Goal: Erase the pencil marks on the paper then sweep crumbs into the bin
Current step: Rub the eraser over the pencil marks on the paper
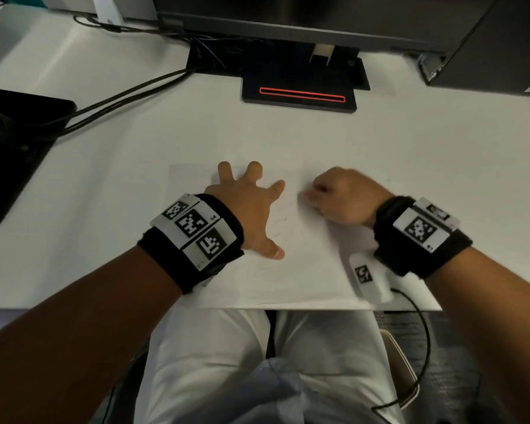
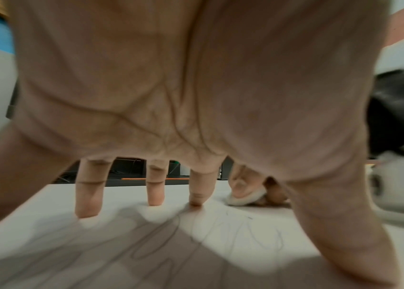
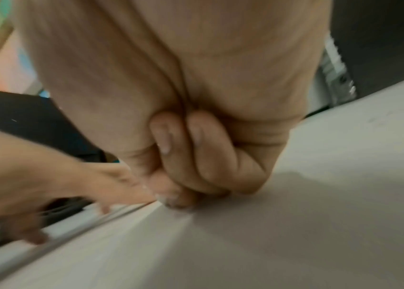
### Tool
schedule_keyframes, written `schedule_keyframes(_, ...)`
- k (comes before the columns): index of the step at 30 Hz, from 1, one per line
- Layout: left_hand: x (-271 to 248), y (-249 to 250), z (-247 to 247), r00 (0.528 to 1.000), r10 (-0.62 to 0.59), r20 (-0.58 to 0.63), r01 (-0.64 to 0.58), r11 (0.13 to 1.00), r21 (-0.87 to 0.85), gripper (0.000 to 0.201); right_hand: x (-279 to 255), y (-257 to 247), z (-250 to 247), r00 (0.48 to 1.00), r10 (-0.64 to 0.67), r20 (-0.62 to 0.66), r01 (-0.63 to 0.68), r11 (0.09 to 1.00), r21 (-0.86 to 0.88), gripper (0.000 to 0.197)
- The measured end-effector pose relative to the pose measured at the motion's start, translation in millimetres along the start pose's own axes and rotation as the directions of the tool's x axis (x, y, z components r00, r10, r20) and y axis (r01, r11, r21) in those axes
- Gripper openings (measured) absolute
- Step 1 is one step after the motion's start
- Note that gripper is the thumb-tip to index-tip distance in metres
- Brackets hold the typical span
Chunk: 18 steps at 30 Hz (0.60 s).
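Note:
A white sheet of paper lies on the desk in front of me, with faint pencil scribbles across it. My left hand is spread flat, fingertips pressing the sheet down. My right hand is curled, pinching a small white eraser against the paper just right of the left index finger. In the right wrist view the eraser is mostly hidden behind the curled fingers. No bin is in view.
A black monitor stand with a red-lined slot sits beyond the paper. Black cables run to a dark device at the left. A dark computer case stands at the back right. The desk's front edge is above my lap.

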<state>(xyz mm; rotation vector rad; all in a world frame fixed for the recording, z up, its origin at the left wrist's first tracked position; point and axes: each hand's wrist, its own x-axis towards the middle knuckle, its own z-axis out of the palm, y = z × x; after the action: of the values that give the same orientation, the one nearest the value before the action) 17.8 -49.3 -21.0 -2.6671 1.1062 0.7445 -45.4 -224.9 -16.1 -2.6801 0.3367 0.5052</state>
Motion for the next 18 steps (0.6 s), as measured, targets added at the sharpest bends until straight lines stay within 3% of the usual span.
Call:
schedule_keyframes(2, -0.3, -0.3, -0.1, 1.000, -0.001, 0.007, 0.001, 1.000, -0.006, 0.118, 1.9, 2.2, -3.1, 0.999, 0.014, -0.030, -0.014, 1.000, -0.004, 0.040)
schedule_keyframes(6, 0.3, -1.5, 1.7, 1.000, 0.006, -0.001, -0.006, 1.000, -0.002, 0.117, -10.7, -14.0, 19.9, 0.983, -0.136, 0.127, 0.137, 0.991, 0.005, 0.042)
schedule_keyframes(9, 0.8, -2.2, 1.6, 1.000, 0.006, 0.008, -0.006, 1.000, -0.011, 0.118, 1.6, -0.3, 1.7, 1.000, -0.021, 0.017, 0.020, 1.000, 0.011, 0.042)
schedule_keyframes(11, 0.5, -2.5, 1.6, 1.000, 0.006, 0.014, -0.006, 1.000, -0.020, 0.119, 3.1, 1.1, -1.7, 0.999, -0.018, -0.036, 0.018, 1.000, 0.011, 0.041)
schedule_keyframes(14, -0.3, -2.8, 2.3, 1.000, 0.012, 0.006, -0.012, 1.000, -0.014, 0.117, -5.4, -16.6, 19.4, 0.979, -0.169, 0.110, 0.174, 0.984, -0.032, 0.041)
schedule_keyframes(18, -0.2, -3.0, 2.0, 1.000, -0.002, 0.023, 0.003, 1.000, -0.025, 0.118, 9.0, -1.7, -2.2, 1.000, -0.017, -0.007, 0.017, 1.000, -0.003, 0.043)
